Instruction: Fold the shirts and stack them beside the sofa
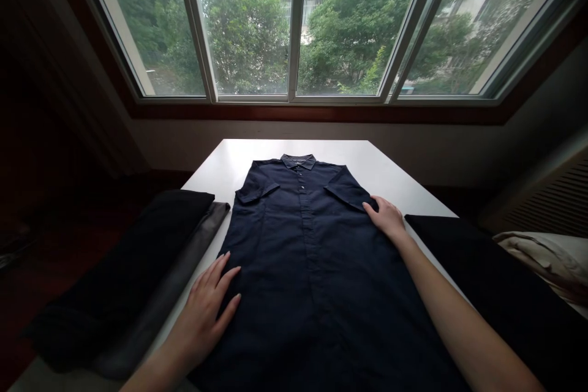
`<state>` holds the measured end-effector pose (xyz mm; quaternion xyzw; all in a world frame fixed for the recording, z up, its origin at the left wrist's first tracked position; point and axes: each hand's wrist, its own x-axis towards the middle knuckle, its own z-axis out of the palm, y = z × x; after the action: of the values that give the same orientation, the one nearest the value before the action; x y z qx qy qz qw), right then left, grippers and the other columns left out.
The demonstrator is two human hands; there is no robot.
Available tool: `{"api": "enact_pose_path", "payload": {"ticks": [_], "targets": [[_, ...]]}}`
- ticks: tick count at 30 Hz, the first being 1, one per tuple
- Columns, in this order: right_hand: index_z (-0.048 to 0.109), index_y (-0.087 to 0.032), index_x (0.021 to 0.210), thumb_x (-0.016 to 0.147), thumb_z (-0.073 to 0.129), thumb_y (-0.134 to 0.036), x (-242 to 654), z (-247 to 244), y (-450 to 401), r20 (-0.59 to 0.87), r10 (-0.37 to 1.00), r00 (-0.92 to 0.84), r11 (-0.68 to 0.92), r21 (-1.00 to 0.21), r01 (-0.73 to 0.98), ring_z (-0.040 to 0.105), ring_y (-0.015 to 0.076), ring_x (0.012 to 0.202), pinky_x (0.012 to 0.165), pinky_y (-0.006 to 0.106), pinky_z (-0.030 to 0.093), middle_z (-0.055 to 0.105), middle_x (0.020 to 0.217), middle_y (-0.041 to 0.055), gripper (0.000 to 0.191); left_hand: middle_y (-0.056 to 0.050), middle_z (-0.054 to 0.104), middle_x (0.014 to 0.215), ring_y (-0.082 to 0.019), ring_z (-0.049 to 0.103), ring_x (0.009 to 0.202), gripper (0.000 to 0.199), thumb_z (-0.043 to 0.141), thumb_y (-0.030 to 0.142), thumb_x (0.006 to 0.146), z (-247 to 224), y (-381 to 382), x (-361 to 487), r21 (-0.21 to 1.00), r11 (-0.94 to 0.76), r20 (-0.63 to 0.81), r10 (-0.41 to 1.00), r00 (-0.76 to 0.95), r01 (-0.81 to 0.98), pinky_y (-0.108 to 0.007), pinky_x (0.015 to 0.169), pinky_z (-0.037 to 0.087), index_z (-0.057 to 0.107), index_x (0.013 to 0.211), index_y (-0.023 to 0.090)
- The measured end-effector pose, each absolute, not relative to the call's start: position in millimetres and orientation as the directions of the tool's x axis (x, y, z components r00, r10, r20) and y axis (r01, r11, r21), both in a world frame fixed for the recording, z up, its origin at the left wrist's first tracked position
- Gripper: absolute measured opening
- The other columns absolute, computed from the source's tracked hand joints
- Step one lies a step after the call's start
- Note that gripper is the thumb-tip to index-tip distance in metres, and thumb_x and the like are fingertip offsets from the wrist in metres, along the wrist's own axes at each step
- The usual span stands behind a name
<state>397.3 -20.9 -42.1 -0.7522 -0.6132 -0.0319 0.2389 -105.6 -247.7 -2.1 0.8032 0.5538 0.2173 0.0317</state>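
Note:
A dark navy short-sleeved button shirt lies front up on a white table, its collar at the far end and its sleeves folded inward over the body. My left hand rests flat on the shirt's left edge, fingers spread. At the end of the right sleeve is my right hand, thumb and fingers closed about the sleeve's corner. The lower part of the shirt runs out of view at the bottom.
Folded black cloth and a grey garment lie along the table's left side. More black cloth lies on the right, with beige fabric beyond it. A window spans the wall behind the table.

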Motion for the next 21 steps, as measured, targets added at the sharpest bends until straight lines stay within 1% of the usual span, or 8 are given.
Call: {"api": "enact_pose_path", "payload": {"ticks": [4, 9, 11, 13, 15, 17, 19, 21], "targets": [[0.058, -0.017, 0.127, 0.090, 0.046, -0.047, 397.6, -41.7, -21.2, 0.330, 0.911, 0.247, -0.135, -0.327, 0.935, 0.055, 0.0295, 0.120, 0.103, 0.042, 0.040, 0.061, 0.130, 0.0119, 0.049, -0.003, 0.043, 0.150, -0.031, 0.046, 0.133, 0.047, 0.052, 0.045, 0.090, 3.2, -248.5, -112.7, 0.311, -0.312, 0.309, 0.926, 0.215, 0.897, -0.055, 0.102, 0.047, 0.052, 0.136, 0.038], [0.057, -0.016, 0.128, 0.090, 0.046, -0.046, 395.8, -39.4, -22.5, 0.316, 0.915, 0.251, -0.142, -0.330, 0.933, 0.054, 0.0297, 0.121, 0.103, 0.042, 0.039, 0.060, 0.132, 0.0118, 0.049, -0.001, 0.051, 0.143, -0.028, 0.051, 0.125, 0.041, 0.055, 0.039, 0.087, 13.5, -245.3, -122.3, 0.435, -0.314, 0.316, 0.931, 0.183, 0.844, -0.048, 0.102, 0.049, 0.056, 0.129, 0.037], [0.057, -0.016, 0.128, 0.090, 0.047, -0.045, 395.2, -38.8, -22.6, 0.312, 0.916, 0.253, -0.145, -0.331, 0.933, 0.054, 0.0298, 0.121, 0.103, 0.042, 0.039, 0.060, 0.132, 0.0121, 0.049, -0.001, 0.053, 0.140, -0.027, 0.052, 0.124, 0.039, 0.054, 0.036, 0.087, 18.0, -245.5, -124.1, 0.493, -0.307, 0.297, 0.939, 0.174, 0.814, -0.047, 0.101, 0.049, 0.058, 0.126, 0.037], [0.058, -0.016, 0.127, 0.090, 0.047, -0.045, 394.7, -38.5, -22.7, 0.314, 0.915, 0.254, -0.145, -0.331, 0.932, 0.055, 0.0299, 0.120, 0.103, 0.042, 0.039, 0.060, 0.131, 0.0125, 0.049, -0.002, 0.053, 0.139, -0.027, 0.053, 0.121, 0.037, 0.054, 0.035, 0.087, 23.9, -247.3, -124.5, 0.559, -0.290, 0.274, 0.949, 0.157, 0.777, -0.046, 0.097, 0.052, 0.060, 0.123, 0.036], [0.058, -0.016, 0.127, 0.089, 0.048, -0.045, 394.0, -38.1, -23.1, 0.320, 0.913, 0.255, -0.143, -0.334, 0.932, 0.056, 0.0297, 0.119, 0.103, 0.042, 0.040, 0.061, 0.130, 0.0132, 0.049, -0.004, 0.052, 0.140, -0.026, 0.057, 0.113, 0.034, 0.056, 0.036, 0.086, 31.9, -250.0, -123.8, 0.633, -0.251, 0.242, 0.963, 0.121, 0.732, -0.040, 0.085, 0.056, 0.062, 0.119, 0.034], [0.059, -0.015, 0.126, 0.089, 0.048, -0.044, 393.3, -37.3, -23.6, 0.326, 0.911, 0.252, -0.137, -0.337, 0.931, 0.056, 0.0295, 0.118, 0.102, 0.042, 0.040, 0.062, 0.129, 0.0137, 0.049, -0.006, 0.050, 0.141, -0.024, 0.060, 0.105, 0.033, 0.059, 0.039, 0.085, 41.5, -252.7, -122.1, 0.713, -0.190, 0.192, 0.979, 0.073, 0.675, -0.034, 0.075, 0.057, 0.064, 0.116, 0.031], [0.059, -0.015, 0.126, 0.088, 0.048, -0.044, 392.5, -36.0, -24.1, 0.326, 0.911, 0.251, -0.135, -0.340, 0.931, 0.056, 0.0293, 0.118, 0.102, 0.041, 0.040, 0.062, 0.128, 0.0143, 0.049, -0.009, 0.049, 0.141, -0.023, 0.059, 0.103, 0.033, 0.062, 0.040, 0.084, 50.9, -254.6, -120.2, 0.790, -0.124, 0.143, 0.990, 0.016, 0.601, -0.031, 0.074, 0.056, 0.064, 0.114, 0.027], [0.058, -0.014, 0.126, 0.089, 0.048, -0.044, 391.9, -34.9, -24.4, 0.320, 0.913, 0.253, -0.137, -0.342, 0.929, 0.056, 0.0292, 0.119, 0.103, 0.041, 0.040, 0.061, 0.129, 0.0146, 0.050, -0.010, 0.049, 0.142, -0.023, 0.058, 0.106, 0.035, 0.066, 0.040, 0.080, 57.6, -255.4, -118.4, 0.849, -0.067, 0.098, 0.995, -0.031, 0.524, -0.031, 0.079, 0.056, 0.063, 0.111, 0.024]]}}
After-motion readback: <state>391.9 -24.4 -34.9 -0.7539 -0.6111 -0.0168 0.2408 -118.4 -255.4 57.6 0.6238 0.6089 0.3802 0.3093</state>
